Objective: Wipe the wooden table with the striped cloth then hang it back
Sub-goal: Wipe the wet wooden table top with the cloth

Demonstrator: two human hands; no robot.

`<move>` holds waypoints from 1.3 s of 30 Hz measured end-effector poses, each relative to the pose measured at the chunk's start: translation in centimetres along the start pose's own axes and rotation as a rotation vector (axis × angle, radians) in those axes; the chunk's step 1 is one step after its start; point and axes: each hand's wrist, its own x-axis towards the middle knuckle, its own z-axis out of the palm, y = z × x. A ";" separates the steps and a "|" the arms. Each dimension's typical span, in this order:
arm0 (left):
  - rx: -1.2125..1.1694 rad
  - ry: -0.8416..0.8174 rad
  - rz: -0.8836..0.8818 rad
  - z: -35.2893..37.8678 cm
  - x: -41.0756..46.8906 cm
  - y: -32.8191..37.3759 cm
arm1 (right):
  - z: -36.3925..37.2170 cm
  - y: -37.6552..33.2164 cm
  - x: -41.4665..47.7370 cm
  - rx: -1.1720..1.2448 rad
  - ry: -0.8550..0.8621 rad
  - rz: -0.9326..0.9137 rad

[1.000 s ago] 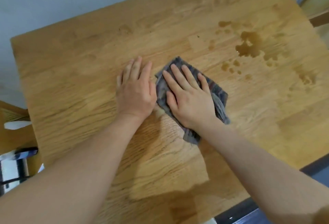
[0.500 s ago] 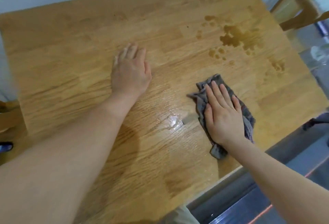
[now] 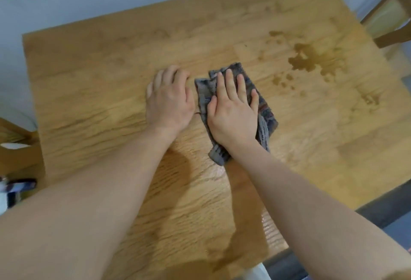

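**Cloth pinned at frame centre**

Right hand (image 3: 233, 115) is pressing palm-down on the striped cloth (image 3: 265, 110), fingers straight and slightly spread. The cloth is lying folded at the centre of the wooden table (image 3: 100, 79). Left hand (image 3: 170, 102) is resting flat on the wood just left of the cloth, fingers straight and together. Dark wet blotches (image 3: 311, 59) are sitting toward the upper right (apart from the cloth).
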 end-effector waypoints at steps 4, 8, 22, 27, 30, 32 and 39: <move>-0.062 0.028 -0.032 -0.1 -0.3 0.0 | -0.6 1.2 -1.3 -0.055 -0.079 -0.410; -0.056 -0.002 -0.032 -0.1 -0.1 0.2 | -2.0 5.7 2.8 -0.080 -0.114 -0.400; 0.092 -0.082 -0.093 -0.4 0.6 1.0 | -2.3 2.3 19.4 -0.068 -0.145 -0.396; 0.116 -0.107 -0.102 -0.4 0.6 1.1 | -0.5 -6.9 20.1 -0.040 -0.193 -0.611; 0.130 -0.090 -0.102 -0.3 0.4 1.0 | -0.3 -8.2 17.7 -0.009 -0.298 -0.888; 0.112 -0.087 -0.094 -0.3 0.5 0.8 | -0.8 -5.4 19.3 -0.029 -0.236 -0.907; 0.183 -0.154 -0.092 -0.1 0.7 0.7 | -1.6 -3.6 27.0 -0.101 -0.172 -0.428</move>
